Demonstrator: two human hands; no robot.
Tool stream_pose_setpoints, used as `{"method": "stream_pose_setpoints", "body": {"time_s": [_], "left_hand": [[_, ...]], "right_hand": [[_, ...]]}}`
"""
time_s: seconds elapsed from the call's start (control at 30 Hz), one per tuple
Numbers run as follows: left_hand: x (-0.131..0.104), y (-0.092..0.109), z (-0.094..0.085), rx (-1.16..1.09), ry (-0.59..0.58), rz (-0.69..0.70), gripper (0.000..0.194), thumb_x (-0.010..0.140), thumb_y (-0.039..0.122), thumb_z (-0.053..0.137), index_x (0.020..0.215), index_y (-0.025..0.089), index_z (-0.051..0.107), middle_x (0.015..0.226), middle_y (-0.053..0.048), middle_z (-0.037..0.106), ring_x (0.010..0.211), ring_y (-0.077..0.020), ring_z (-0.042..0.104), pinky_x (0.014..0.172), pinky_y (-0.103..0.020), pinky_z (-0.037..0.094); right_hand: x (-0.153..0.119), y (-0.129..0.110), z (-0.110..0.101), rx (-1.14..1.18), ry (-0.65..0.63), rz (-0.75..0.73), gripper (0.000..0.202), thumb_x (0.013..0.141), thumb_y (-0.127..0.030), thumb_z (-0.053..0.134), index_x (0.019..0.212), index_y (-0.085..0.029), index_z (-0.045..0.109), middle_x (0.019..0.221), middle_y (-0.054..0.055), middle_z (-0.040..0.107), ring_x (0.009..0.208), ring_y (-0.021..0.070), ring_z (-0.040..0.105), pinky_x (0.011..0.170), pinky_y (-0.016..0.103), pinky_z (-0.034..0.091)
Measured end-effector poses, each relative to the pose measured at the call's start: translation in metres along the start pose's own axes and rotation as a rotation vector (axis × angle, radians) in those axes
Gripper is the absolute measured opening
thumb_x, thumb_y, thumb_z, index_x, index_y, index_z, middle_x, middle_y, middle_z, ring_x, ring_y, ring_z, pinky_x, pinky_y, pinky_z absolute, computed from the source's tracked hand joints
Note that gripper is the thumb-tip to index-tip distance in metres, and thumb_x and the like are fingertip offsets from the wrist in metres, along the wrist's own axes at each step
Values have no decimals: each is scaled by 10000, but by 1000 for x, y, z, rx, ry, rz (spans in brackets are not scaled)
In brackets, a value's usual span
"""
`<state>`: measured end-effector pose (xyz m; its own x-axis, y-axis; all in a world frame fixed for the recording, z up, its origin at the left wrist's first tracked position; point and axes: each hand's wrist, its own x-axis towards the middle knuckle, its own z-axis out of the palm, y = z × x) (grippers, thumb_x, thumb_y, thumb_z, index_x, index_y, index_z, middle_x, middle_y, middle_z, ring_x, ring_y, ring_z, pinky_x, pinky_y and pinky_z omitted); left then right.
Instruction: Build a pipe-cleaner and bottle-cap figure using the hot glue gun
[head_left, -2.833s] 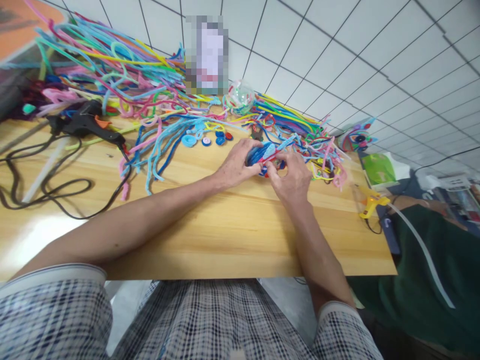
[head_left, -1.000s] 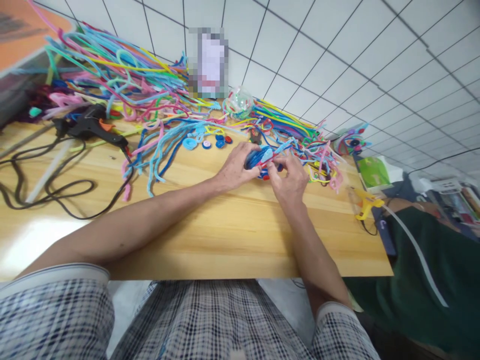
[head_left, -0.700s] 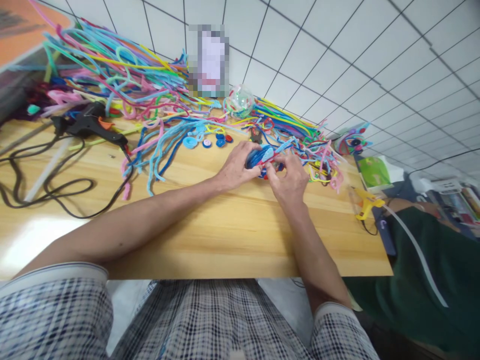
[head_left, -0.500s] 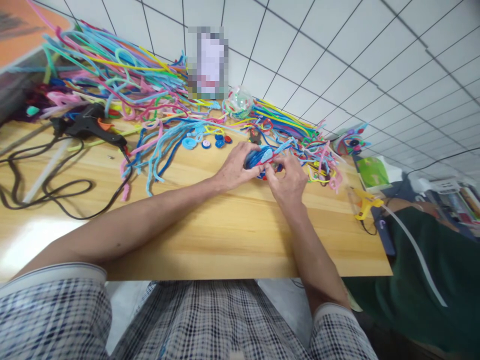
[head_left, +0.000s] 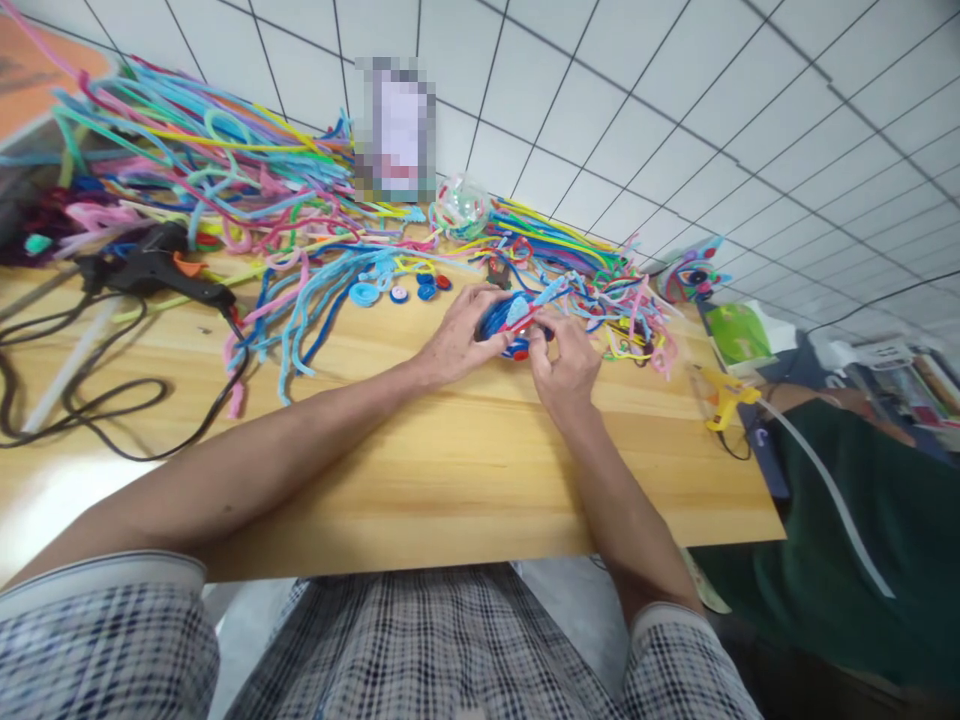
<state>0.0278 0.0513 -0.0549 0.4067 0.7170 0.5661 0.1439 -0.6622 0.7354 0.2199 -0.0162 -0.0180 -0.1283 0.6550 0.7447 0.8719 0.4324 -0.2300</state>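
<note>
A round blue craft piece [head_left: 495, 318] with light blue and red parts is held above the wooden table, just right of the middle. My left hand [head_left: 466, 338] wraps round its left side, thumb along the near edge. On the right, my right hand [head_left: 564, 358] is closed, with thumb and fingertips pinching a red strip [head_left: 523, 322] at the piece's edge. Small blue and red coils [head_left: 427, 288] lie on the table beyond my left hand. Behind them stands a clear ball [head_left: 462, 206] with coloured bits inside.
Pipe cleaners [head_left: 217, 140] are heaped along the wall. A black glue gun [head_left: 154, 268] with a looped cord lies at left, a yellow glue gun [head_left: 727, 398] at the right edge. A phone-like pixelated object [head_left: 397, 130] leans at the back. A person in dark green [head_left: 847, 500] is at right.
The view has shifted slightly, so the table items appear a little further left. Both hands keep hold of the craft piece, and more of the red strip shows between them.
</note>
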Motion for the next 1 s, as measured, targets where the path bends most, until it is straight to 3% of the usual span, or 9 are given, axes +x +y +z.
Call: {"method": "stream_pose_setpoints", "body": {"time_s": [0.5,0.73,1.0], "left_hand": [[0,1,-1,-29,-18,11,506,960,409,693,1427,254,577,1436,-122,648,1376,-286,589,1205,-492,472],[-2,2,0,-26,-8,11,510,975,401,690,1445,245,569,1458,-134,638,1381,-290,591,1206,-496,470],[-2,5,-2,-44,-28,2,531,1000,499,661,1461,252,566,1466,-136,632,1410,-281,575,1230,-487,457]], "right_hand": [[6,0,0,26,25,147,124,1020,-328,667,970,-269,763,946,27,825,857,208,752,855,370,598],[3,1,1,-2,87,131,101,999,-347,698,1013,-251,728,1026,66,815,1001,235,755,937,402,586],[1,2,0,-54,40,98,102,1029,-334,664,1018,-260,734,994,56,822,959,226,760,915,397,585]]}}
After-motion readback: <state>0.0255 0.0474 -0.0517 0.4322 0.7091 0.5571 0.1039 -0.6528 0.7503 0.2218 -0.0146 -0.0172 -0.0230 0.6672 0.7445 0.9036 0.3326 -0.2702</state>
